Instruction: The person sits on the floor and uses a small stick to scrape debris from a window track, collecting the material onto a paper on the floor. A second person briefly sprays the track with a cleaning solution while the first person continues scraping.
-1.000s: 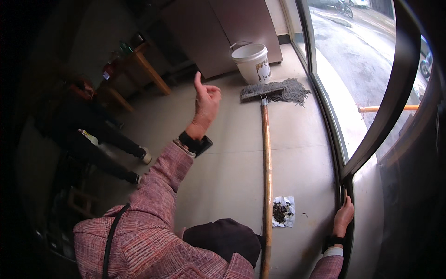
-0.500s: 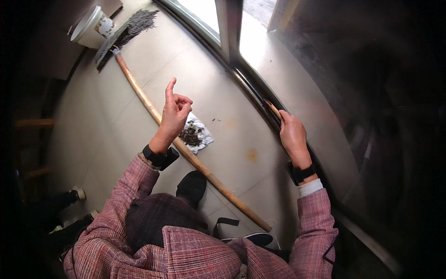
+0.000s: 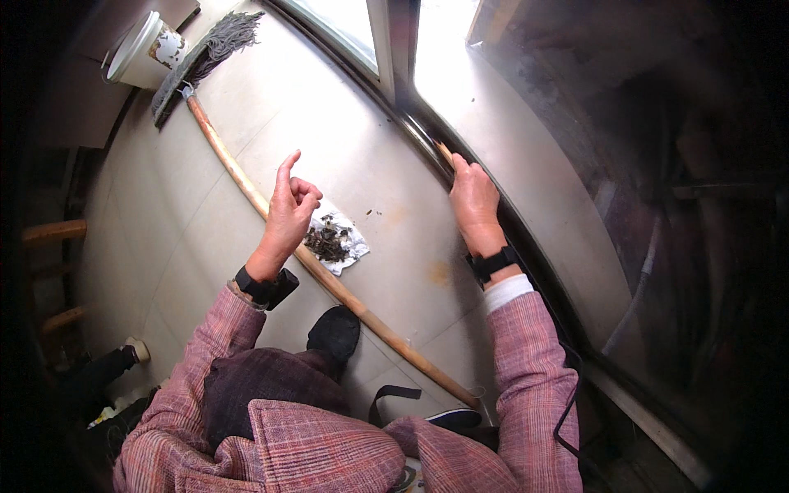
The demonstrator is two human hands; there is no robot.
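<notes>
My right hand [image 3: 474, 202] is closed round a thin wooden stick [image 3: 445, 154]. The stick's pale, pointed end lies in the dark metal sliding-door track [image 3: 415, 131]; its other end is hidden in my fist. Over the floor to the left, my left hand [image 3: 289, 211] holds nothing, with the index finger stretched out and the other fingers loosely bent. Just beyond that wrist, a crumpled white tissue [image 3: 352, 246] carries a heap of dark debris [image 3: 327, 243]. Beneath my left hand runs the long wooden mop handle [image 3: 349, 296].
The grey mop head [image 3: 209, 59] rests at the far left against a white bucket [image 3: 140, 53] with a worn patch. Glass door panels [image 3: 657, 164] stand along the right. My dark shoe [image 3: 335, 333] is beside the handle. Wooden legs [image 3: 56, 232] show at the left edge.
My right hand has slid forward and left along the track with the stick. My left hand keeps its pose. The whole view has shifted slightly.
</notes>
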